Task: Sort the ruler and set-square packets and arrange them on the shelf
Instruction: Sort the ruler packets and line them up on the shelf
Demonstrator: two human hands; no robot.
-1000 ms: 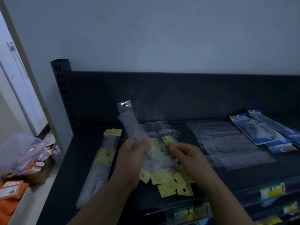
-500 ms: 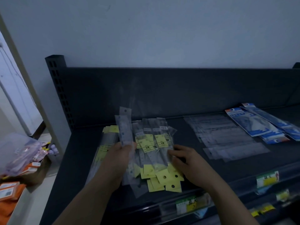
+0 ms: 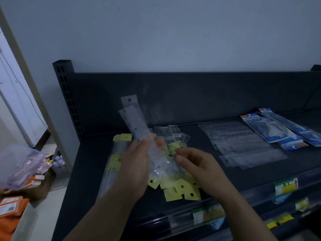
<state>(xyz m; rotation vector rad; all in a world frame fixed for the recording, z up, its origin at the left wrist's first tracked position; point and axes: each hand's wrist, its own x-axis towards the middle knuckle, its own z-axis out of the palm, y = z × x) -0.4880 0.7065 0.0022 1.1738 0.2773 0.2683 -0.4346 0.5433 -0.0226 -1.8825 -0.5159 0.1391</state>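
Left hand (image 3: 137, 164) wrapped round a bunch of clear ruler packets (image 3: 134, 122): fingers curled across the front, thumb side behind. The bunch is tilted, with its punched top ends sticking up and left above the hand and its lower ends hanging between the two hands. Right hand (image 3: 196, 164) sits just beside the bunch's lower right edge with fingers curled in and thumb tip near the plastic. I can't tell if it pinches a packet or only touches.

Both hands hover over the left part of the shelf (image 3: 225, 178). Directly under them I see a loose pile of yellow-carded packets (image 3: 180, 188) fanned toward the front edge. A long packet with a yellow label (image 3: 114, 164) lies lengthwise by the shelf's left edge. A row of clear packets (image 3: 243, 146) is overlapped mid-shelf, well apart from the hands. Blue packets (image 3: 278, 131) are fanned at the back right corner. Price labels (image 3: 285, 186) are clipped on the front rail. Off the shelf, far left, I see a plastic bag (image 3: 19, 164) and orange packs (image 3: 10, 206). The view is dim and the print is unreadable.
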